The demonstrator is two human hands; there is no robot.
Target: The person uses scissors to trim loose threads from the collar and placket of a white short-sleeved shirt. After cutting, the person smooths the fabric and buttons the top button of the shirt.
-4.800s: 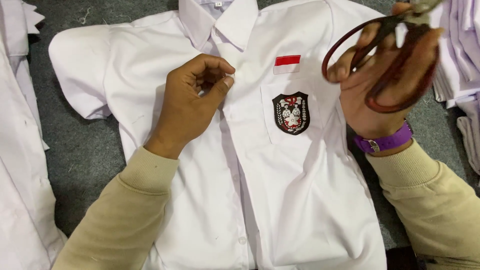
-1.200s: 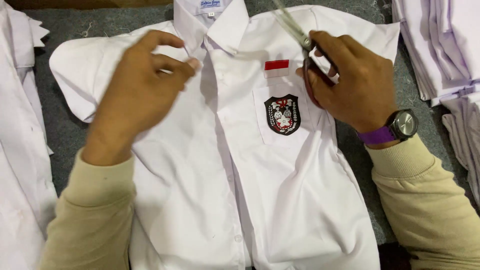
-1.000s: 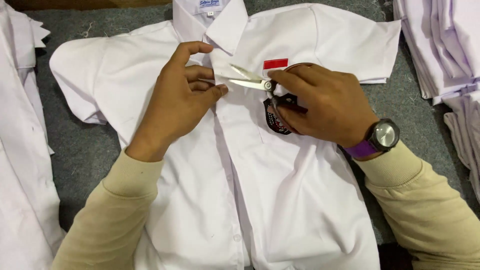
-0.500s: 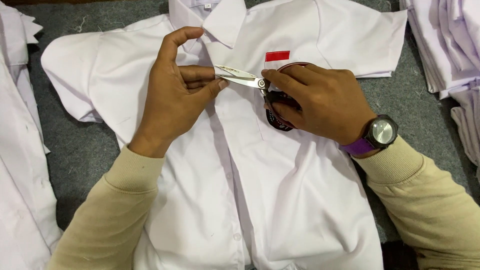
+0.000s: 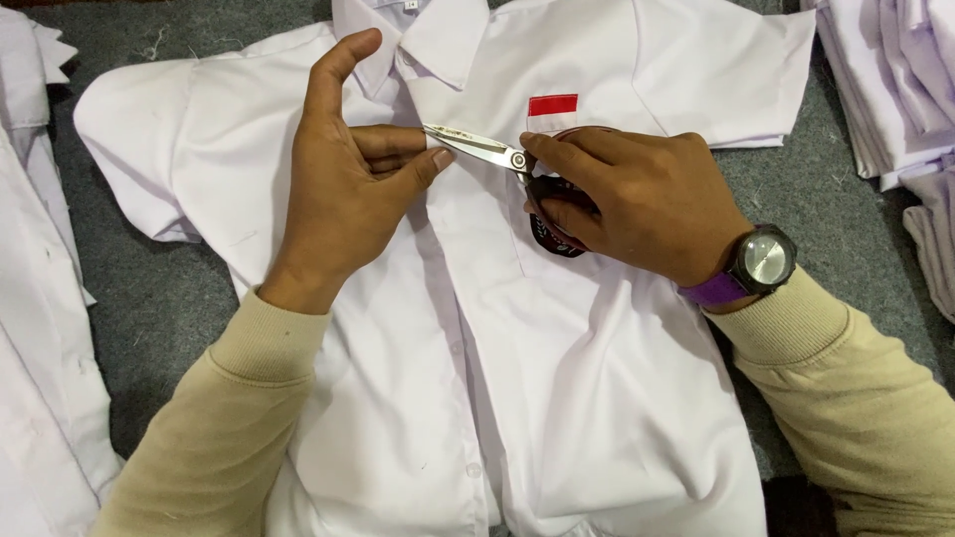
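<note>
A white short-sleeved shirt lies flat, front up, on grey cloth, with a red-and-white patch and a dark badge on its chest pocket. My left hand rests on the shirt's button placket below the collar, its thumb and fingers pinching the fabric there. My right hand grips dark-handled scissors. Their blades point left and are nearly closed, with the tips at my left fingertips. My right hand hides most of the badge. A watch with a purple strap is on my right wrist.
More white garments lie at the left edge. A stack of folded white shirts fills the upper right corner. Grey felt-like cloth shows between them.
My right hand brought the scissors down from the upper right to the placket, blades pointing left. My left hand dropped onto the shirt and pinched the fabric at the blade tips.
</note>
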